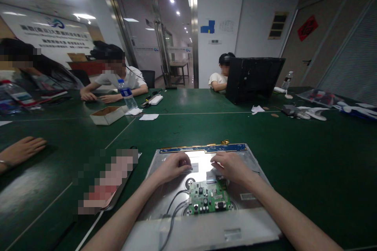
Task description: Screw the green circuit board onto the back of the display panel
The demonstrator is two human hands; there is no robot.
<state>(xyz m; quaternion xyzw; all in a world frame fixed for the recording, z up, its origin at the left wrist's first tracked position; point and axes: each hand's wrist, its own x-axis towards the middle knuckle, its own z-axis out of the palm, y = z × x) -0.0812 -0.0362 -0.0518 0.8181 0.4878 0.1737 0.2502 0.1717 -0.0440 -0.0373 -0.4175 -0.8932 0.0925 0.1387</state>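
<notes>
An LCD panel (250, 223) lies back side up on the table before me. A green circuit board (209, 198) sits on its metal back, with dark cables (173, 213) running off its left side. A short flat ribbon cable (211, 177) rises from the board's upper edge. Along the panel's far edge runs a narrow blue circuit board (203, 148). My left hand (176, 164) rests over the metal back, thumb and fingers pinched together near a pale label. My right hand (228, 166) is beside the ribbon cable, fingers curled inward. What either hand pinches, if anything, is hidden.
A blurred-out phone-like object (113, 182) with a white cable lies to the left. Another person's hand (23, 151) rests at the left edge. Farther off are an open box (107, 115), a water bottle (127, 94), a black monitor (255, 78) and gloves (313, 113). Several people sit around the table.
</notes>
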